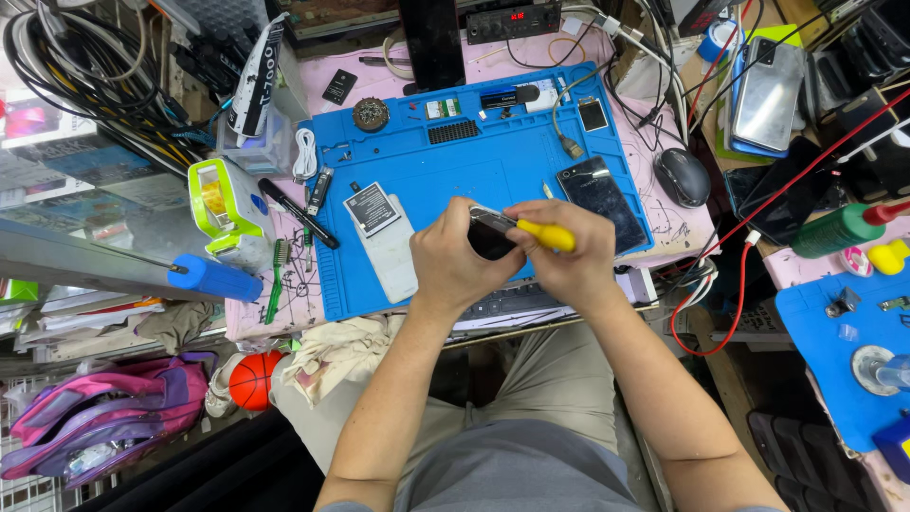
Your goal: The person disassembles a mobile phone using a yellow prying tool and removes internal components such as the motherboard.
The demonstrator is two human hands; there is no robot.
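Observation:
My left hand [455,261] grips a small dark phone [490,233] over the front edge of the blue work mat [474,161]. My right hand [561,256] holds a screwdriver with a yellow handle [545,234], its tip against the phone's upper edge. Both hands are pressed close together. On the mat to the left lies a flat phone battery [372,209] on top of a white phone back cover [393,254]. A second dark phone [602,197] lies face up to the right of my hands.
A black mouse [682,176] sits right of the mat. A green and white tape dispenser [226,206], a black pen [299,213] and a blue-handled tool [213,277] lie at the left. Cables, more phones [768,90] and a second blue mat [844,351] crowd the right side.

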